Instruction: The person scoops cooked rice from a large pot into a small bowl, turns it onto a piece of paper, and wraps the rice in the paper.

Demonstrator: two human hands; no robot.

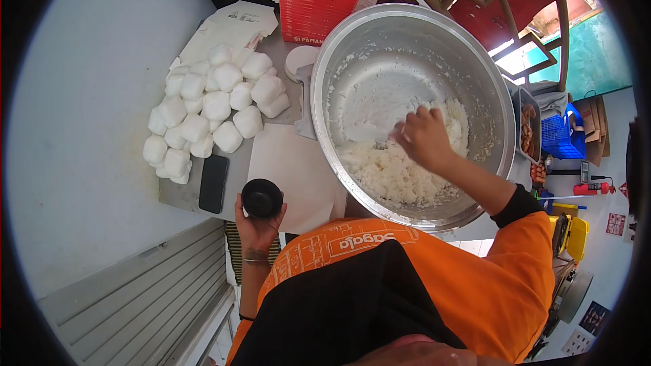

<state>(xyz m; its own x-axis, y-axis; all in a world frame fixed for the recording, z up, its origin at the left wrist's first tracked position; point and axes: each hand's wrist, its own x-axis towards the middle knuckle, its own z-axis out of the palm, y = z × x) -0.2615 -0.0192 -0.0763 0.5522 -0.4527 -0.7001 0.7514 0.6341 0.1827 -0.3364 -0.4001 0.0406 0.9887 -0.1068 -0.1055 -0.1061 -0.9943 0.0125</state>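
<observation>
Rice [383, 175], white, loose, lies in wide round silver metal basin [380, 68]; right hand [427, 139] over it, fingers curled, can't tell if pinching any. Left hand [260, 232] clasps small round black bowl [262, 198].

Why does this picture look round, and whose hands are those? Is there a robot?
No robot here! It's one picture, from a wide, bendy-looking camera worn on a person's head, looking down. Those are the person's own bare hands.

The left hand holds a small black bowl. The right hand is inside a big metal bowl, over white grains that look like rice. I can't tell whether its fingers hold anything.

On the grey table you can see a pile of rounded white bundles, a dark phone and a pale sheet.
</observation>
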